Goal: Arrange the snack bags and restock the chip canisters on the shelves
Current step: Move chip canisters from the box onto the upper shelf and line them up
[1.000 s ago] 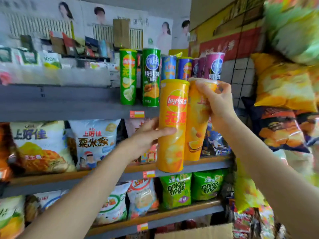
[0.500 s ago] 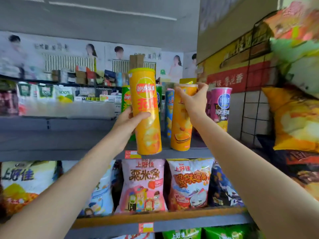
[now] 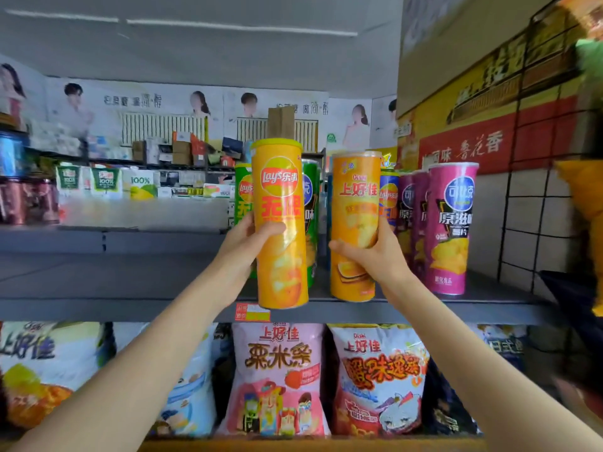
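My left hand [image 3: 245, 246] grips a tall yellow Lay's canister [image 3: 281, 223] upright, its base level with the front edge of the grey top shelf [image 3: 130, 288]. My right hand [image 3: 375, 256] grips an orange Oishi canister [image 3: 355, 203], whose base sits at the shelf's front. Behind them stand green canisters [image 3: 310, 203], a blue one [image 3: 389, 197] and purple-pink canisters [image 3: 452, 223]. Snack bags, among them a pink one [image 3: 277, 380] and a white-red one [image 3: 378, 380], fill the shelf below.
A wire grid rack [image 3: 535, 203] with hanging chip bags [image 3: 584, 190] stands at the right. The left half of the top shelf is bare grey metal. Beyond it, a far counter holds juice cartons [image 3: 104, 181] and boxes.
Both hands have lifted their canisters from the lower shelf's height up to the top shelf. The right hand slid from the orange canister's top down to its middle. The view tilted upward.
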Available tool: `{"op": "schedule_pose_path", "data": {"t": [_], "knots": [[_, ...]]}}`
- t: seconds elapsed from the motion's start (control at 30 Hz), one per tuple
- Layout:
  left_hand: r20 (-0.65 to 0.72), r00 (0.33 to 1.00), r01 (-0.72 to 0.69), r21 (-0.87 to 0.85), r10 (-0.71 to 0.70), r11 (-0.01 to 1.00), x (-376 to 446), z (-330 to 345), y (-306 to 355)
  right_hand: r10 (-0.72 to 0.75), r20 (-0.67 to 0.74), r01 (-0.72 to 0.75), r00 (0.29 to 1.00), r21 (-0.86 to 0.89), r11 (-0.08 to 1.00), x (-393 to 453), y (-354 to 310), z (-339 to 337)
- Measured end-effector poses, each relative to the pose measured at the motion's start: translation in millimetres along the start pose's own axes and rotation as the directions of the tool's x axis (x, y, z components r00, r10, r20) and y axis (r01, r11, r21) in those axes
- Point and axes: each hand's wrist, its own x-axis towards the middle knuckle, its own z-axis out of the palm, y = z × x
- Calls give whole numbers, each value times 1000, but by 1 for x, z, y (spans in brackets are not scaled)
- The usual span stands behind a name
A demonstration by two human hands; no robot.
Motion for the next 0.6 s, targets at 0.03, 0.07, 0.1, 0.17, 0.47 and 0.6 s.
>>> {"op": "schedule_pose_path", "data": {"t": [0.03,0.07,0.1,0.17,0.47,0.6], "knots": [[4,1000,-11,-1,11,1000,1,-3,3,-40,-20,40,999,16,999,-4,-6,3],[4,1000,-25,-1,25,1000,2,-7,6,-80,-39,82,996,42,996,-8,-14,8],[1,999,-36,-7,36,999,3,-13,11,-115,-50,119,992,72,990,-11,-23,15],[-11,999,-36,-40,36,999,7,-27,18,-171,-43,175,984,109,979,-16,-41,34],[-82,991,-110,-54,105,992,20,-124,44,-257,111,258,960,6,966,-26,-80,154],[-103,988,-112,76,119,991,35,-173,37,-146,96,143,985,30,989,-10,-65,205]]}}
